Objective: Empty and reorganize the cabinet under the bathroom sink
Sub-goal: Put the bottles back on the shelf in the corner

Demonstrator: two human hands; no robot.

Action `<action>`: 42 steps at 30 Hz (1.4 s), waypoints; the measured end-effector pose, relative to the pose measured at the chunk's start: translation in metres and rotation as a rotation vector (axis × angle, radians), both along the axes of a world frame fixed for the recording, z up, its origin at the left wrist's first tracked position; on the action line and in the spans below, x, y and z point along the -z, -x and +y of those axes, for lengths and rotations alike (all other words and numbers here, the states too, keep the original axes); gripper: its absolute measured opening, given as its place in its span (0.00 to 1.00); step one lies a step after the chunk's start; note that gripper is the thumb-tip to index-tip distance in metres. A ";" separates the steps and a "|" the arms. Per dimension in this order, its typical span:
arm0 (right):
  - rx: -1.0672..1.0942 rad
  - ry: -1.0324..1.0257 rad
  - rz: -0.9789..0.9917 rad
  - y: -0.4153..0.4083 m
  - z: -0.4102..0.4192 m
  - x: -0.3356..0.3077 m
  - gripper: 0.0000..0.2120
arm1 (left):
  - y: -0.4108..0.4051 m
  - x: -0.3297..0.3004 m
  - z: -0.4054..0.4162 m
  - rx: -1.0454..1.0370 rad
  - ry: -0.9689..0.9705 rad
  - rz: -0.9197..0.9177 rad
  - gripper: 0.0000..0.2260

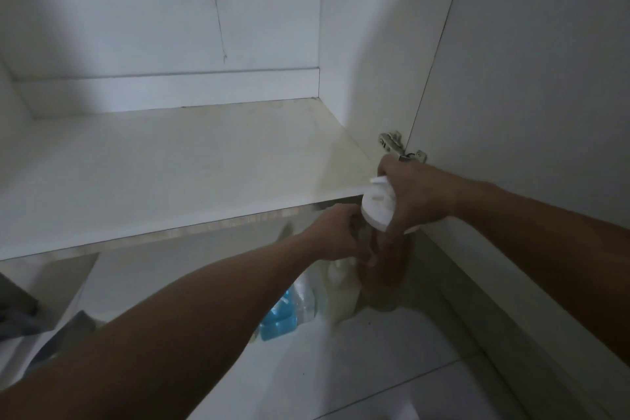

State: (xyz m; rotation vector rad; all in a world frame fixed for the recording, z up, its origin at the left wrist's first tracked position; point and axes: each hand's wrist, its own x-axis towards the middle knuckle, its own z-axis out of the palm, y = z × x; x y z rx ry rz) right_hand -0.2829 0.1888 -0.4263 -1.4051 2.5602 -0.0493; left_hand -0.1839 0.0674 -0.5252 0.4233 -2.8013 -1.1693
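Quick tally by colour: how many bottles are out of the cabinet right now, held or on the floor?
Brown, white pump top, held by both hands: 1
Blue liquid, on the floor: 1
Cream-white, on the floor: 1
Clear, partly hidden, count unsure: 1
Total: 4

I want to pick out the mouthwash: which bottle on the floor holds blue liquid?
The clear bottle farthest left, below the left forearm. The white bottle beside it is opaque; the hands hold the brown, white-capped one.

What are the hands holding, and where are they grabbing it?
A brown bottle with a white pump top. The right hand grips the top; the left hand holds the neck just below it.
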 end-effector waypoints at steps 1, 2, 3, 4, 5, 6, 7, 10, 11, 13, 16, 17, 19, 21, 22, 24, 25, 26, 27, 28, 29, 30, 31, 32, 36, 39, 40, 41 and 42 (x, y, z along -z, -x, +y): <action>0.005 0.020 0.002 -0.001 -0.001 -0.015 0.46 | 0.000 -0.005 -0.001 -0.003 -0.021 0.024 0.29; 0.008 0.038 0.007 -0.002 -0.003 -0.031 0.47 | 0.000 -0.010 -0.003 -0.011 -0.037 0.042 0.30; 0.004 0.060 0.013 -0.003 -0.004 -0.047 0.47 | 0.001 -0.015 -0.004 -0.022 -0.048 0.057 0.31; -0.003 0.085 0.018 -0.003 -0.005 -0.064 0.48 | 0.001 -0.020 -0.005 -0.036 -0.056 0.071 0.33; -0.009 0.117 0.021 -0.003 -0.007 -0.079 0.48 | 0.002 -0.026 -0.006 -0.054 -0.069 0.091 0.34; -0.013 0.155 0.025 -0.003 -0.009 -0.094 0.48 | 0.002 -0.032 -0.008 -0.074 -0.086 0.123 0.34; -0.016 0.191 0.026 -0.003 -0.012 -0.108 0.48 | 0.002 -0.040 -0.009 -0.097 -0.104 0.164 0.34; -0.015 0.294 0.012 -0.002 -0.023 -0.138 0.47 | 0.003 -0.063 -0.019 -0.167 -0.122 0.282 0.36; -0.015 0.331 0.005 -0.001 -0.028 -0.144 0.46 | 0.003 -0.070 -0.024 -0.194 -0.128 0.303 0.36; -0.017 0.408 -0.011 0.002 -0.038 -0.150 0.45 | 0.006 -0.080 -0.036 -0.244 -0.152 0.324 0.37; -0.021 0.485 -0.029 0.009 -0.053 -0.149 0.39 | 0.009 -0.087 -0.053 -0.302 -0.170 0.342 0.38; -0.014 0.503 -0.041 0.011 -0.058 -0.147 0.37 | 0.009 -0.087 -0.058 -0.323 -0.172 0.346 0.38; -0.002 0.552 -0.090 0.014 -0.069 -0.139 0.33 | 0.011 -0.085 -0.069 -0.370 -0.174 0.349 0.37; 0.009 0.606 -0.154 0.017 -0.081 -0.130 0.32 | 0.014 -0.079 -0.080 -0.415 -0.164 0.353 0.36; 0.029 0.625 -0.193 0.019 -0.087 -0.125 0.32 | 0.016 -0.075 -0.085 -0.433 -0.152 0.356 0.36; 0.077 0.622 -0.282 0.024 -0.100 -0.117 0.33 | 0.021 -0.067 -0.093 -0.465 -0.136 0.363 0.36; 0.089 0.605 -0.321 0.027 -0.108 -0.114 0.34 | 0.025 -0.064 -0.097 -0.482 -0.137 0.366 0.36; 0.091 0.588 -0.342 0.030 -0.116 -0.110 0.34 | 0.029 -0.061 -0.101 -0.501 -0.140 0.369 0.36; 0.085 0.578 -0.339 0.034 -0.125 -0.108 0.34 | 0.034 -0.058 -0.106 -0.518 -0.144 0.372 0.36; 0.079 0.569 -0.318 0.038 -0.135 -0.106 0.34 | 0.040 -0.055 -0.111 -0.534 -0.142 0.377 0.35; 0.074 0.563 -0.289 0.042 -0.144 -0.104 0.33 | 0.046 -0.053 -0.117 -0.547 -0.137 0.386 0.35; 0.075 0.560 -0.264 0.047 -0.154 -0.104 0.31 | 0.052 -0.052 -0.122 -0.559 -0.130 0.401 0.34; 0.082 0.566 -0.248 0.052 -0.164 -0.104 0.29 | 0.059 -0.051 -0.130 -0.576 -0.127 0.413 0.32; 0.089 0.581 -0.235 0.057 -0.172 -0.105 0.27 | 0.065 -0.051 -0.136 -0.592 -0.124 0.421 0.31; 0.114 0.626 -0.181 0.070 -0.205 -0.104 0.23 | 0.082 -0.054 -0.164 -0.644 -0.138 0.411 0.28; 0.143 0.611 -0.162 0.075 -0.226 -0.100 0.24 | 0.093 -0.050 -0.186 -0.666 -0.137 0.400 0.28; 0.155 0.606 -0.161 0.079 -0.233 -0.099 0.24 | 0.096 -0.049 -0.192 -0.669 -0.126 0.398 0.27; 0.175 0.605 -0.160 0.084 -0.239 -0.098 0.23 | 0.101 -0.048 -0.197 -0.670 -0.114 0.393 0.27; 0.193 0.604 -0.161 0.088 -0.244 -0.097 0.23 | 0.106 -0.048 -0.201 -0.674 -0.108 0.389 0.27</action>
